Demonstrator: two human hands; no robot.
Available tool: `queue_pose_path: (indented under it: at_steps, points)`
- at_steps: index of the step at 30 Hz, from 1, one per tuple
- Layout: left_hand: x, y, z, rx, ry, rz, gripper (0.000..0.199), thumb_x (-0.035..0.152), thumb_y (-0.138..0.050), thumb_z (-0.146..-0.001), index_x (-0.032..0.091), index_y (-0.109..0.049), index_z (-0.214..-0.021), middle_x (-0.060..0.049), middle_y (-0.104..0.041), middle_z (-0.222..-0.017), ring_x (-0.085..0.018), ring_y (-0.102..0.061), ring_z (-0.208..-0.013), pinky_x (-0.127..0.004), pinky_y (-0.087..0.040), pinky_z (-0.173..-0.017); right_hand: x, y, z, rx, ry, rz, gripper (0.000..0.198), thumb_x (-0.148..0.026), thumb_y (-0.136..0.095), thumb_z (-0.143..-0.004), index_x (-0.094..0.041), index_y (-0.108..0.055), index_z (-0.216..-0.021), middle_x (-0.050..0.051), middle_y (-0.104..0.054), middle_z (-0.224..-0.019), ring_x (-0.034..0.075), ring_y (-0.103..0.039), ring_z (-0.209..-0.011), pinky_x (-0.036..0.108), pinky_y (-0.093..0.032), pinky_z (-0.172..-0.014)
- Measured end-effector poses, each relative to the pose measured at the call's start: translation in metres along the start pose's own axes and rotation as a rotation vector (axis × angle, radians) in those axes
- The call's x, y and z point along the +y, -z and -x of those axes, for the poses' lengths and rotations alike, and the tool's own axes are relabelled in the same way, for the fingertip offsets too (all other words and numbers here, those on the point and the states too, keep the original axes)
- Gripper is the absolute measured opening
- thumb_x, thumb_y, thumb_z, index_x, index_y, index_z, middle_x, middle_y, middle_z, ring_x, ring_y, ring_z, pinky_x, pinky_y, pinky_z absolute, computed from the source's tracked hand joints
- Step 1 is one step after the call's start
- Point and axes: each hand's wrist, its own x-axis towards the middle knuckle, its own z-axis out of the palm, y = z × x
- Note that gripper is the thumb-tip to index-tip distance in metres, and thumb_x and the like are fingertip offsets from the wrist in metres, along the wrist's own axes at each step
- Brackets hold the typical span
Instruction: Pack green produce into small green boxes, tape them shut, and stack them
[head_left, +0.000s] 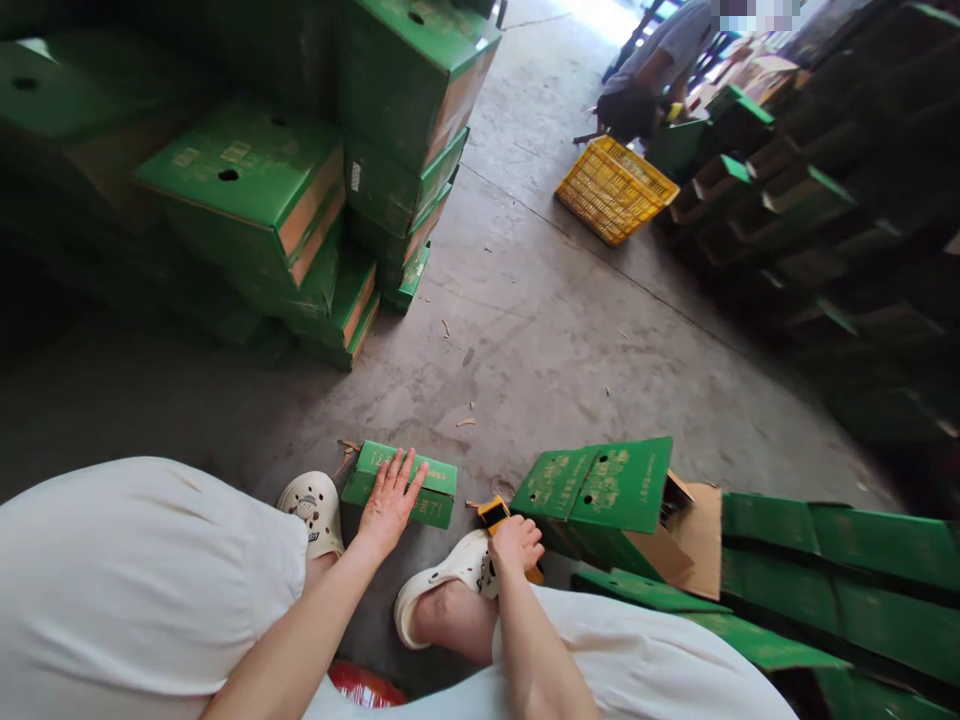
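Observation:
My left hand (391, 500) lies flat on top of a small green cardboard box (439, 478), its fingers spread and pointing away from me. The box is closed and rests on the floor between my feet. My right hand (517, 545) is closed around a yellow-and-black hand tool (493, 512), just right of that box and above my right shoe. Most of the tool is hidden by the hand, so I cannot make out its exact kind. Close to the right hand stands a larger green carton (592, 490) with its brown end flap hanging open.
Stacks of green cartons (240, 180) rise at the left, and more cartons (795, 220) line the right. A yellow plastic crate (616, 190) sits tilted on the concrete floor (517, 330), near a bent-over person (660, 60). Flattened green boxes (817, 560) lie at my right.

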Motion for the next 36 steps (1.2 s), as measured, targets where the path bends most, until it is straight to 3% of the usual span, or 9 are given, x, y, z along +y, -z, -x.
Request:
queue_pose_path:
  at_steps: [10, 14, 19, 22, 24, 27, 30, 33, 36]
  points:
    - [0.001, -0.007, 0.0, 0.047, -0.008, 0.056, 0.111, 0.007, -0.068, -0.086, 0.03, 0.0, -0.171, -0.016, -0.002, -0.177, -0.035, -0.012, -0.165, -0.062, -0.021, -0.131, 0.015, 0.032, -0.002, -0.335, -0.164, -0.117, 0.058, -0.024, -0.072, -0.083, -0.001, -0.056, -0.134, 0.032, -0.073, -0.118, 0.041, -0.072, -0.117, 0.047, -0.051, -0.092]
    - [0.001, -0.008, -0.001, 0.033, -0.007, 0.051, 0.104, 0.003, -0.065, -0.085, 0.029, -0.013, -0.172, -0.016, -0.006, -0.177, -0.036, -0.012, -0.164, -0.062, -0.021, -0.132, -0.002, 0.057, -0.005, -0.347, 0.017, -0.254, 0.044, -0.031, -0.062, -0.09, -0.006, -0.062, -0.126, 0.031, -0.072, -0.125, 0.039, -0.072, -0.116, 0.042, -0.053, -0.088]
    - [0.002, -0.007, -0.001, 0.038, -0.01, 0.048, 0.1, 0.0, -0.065, -0.082, 0.024, -0.025, -0.17, -0.018, -0.01, -0.177, -0.037, -0.012, -0.164, -0.062, -0.021, -0.132, -0.032, 0.117, -0.008, -0.347, 0.347, -0.548, 0.049, -0.045, -0.062, -0.094, -0.018, -0.06, -0.135, 0.012, -0.074, -0.128, 0.028, -0.07, -0.116, 0.031, -0.055, -0.09]
    - [0.001, -0.009, -0.002, 0.06, -0.026, 0.081, 0.102, 0.0, -0.066, -0.079, 0.025, -0.026, -0.169, -0.019, -0.01, -0.177, -0.036, -0.012, -0.164, -0.064, -0.02, -0.131, -0.052, 0.152, 0.009, -0.459, 0.592, -0.955, 0.066, -0.06, -0.066, -0.093, -0.024, -0.05, -0.146, 0.007, -0.073, -0.127, 0.024, -0.071, -0.108, 0.03, -0.057, -0.087]
    - [-0.001, -0.011, -0.003, 0.066, -0.043, 0.11, 0.098, 0.0, -0.069, -0.077, 0.024, -0.034, -0.166, -0.019, -0.014, -0.177, -0.036, -0.014, -0.164, -0.064, -0.022, -0.131, -0.066, 0.166, 0.023, -0.609, 0.716, -1.134, 0.066, -0.067, -0.071, -0.089, -0.024, -0.057, -0.136, 0.006, -0.074, -0.117, 0.023, -0.07, -0.098, 0.03, -0.057, -0.081]
    - [-0.003, -0.016, -0.005, 0.05, -0.059, 0.171, 0.085, 0.003, -0.075, -0.074, 0.021, -0.049, -0.154, -0.021, -0.031, -0.173, -0.037, -0.025, -0.162, -0.063, -0.025, -0.13, -0.086, 0.165, 0.036, -0.781, 0.806, -1.043, 0.056, -0.069, -0.08, -0.081, -0.02, -0.067, -0.104, 0.002, -0.07, -0.091, 0.018, -0.063, -0.078, 0.026, -0.051, -0.068]
    - [-0.005, -0.024, -0.006, 0.033, -0.037, 0.23, 0.086, 0.007, -0.078, -0.075, 0.024, -0.048, -0.154, -0.017, -0.053, -0.16, -0.035, -0.043, -0.154, -0.063, -0.029, -0.129, -0.095, 0.15, 0.03, -0.846, 0.857, -0.901, 0.055, -0.067, -0.086, -0.076, -0.018, -0.064, -0.089, -0.001, -0.064, -0.08, 0.014, -0.057, -0.071, 0.024, -0.045, -0.062]
    - [-0.006, -0.029, -0.007, 0.062, -0.057, 0.249, 0.087, 0.01, -0.078, -0.079, 0.027, -0.045, -0.157, -0.014, -0.061, -0.153, -0.032, -0.046, -0.153, -0.058, -0.027, -0.131, -0.09, 0.136, 0.015, -0.94, 0.853, -0.884, 0.058, -0.066, -0.089, -0.072, -0.019, -0.068, -0.097, 0.001, -0.068, -0.091, 0.016, -0.06, -0.081, 0.026, -0.048, -0.071]
    - [-0.007, -0.029, -0.009, 0.108, -0.103, 0.224, 0.076, 0.016, -0.073, -0.088, 0.027, -0.047, -0.158, -0.012, -0.056, -0.16, -0.029, -0.039, -0.157, -0.055, -0.023, -0.133, -0.08, 0.133, 0.0, -1.138, 0.833, -0.819, 0.063, -0.064, -0.09, -0.071, -0.019, -0.071, -0.111, 0.004, -0.072, -0.105, 0.019, -0.065, -0.093, 0.029, -0.051, -0.084]
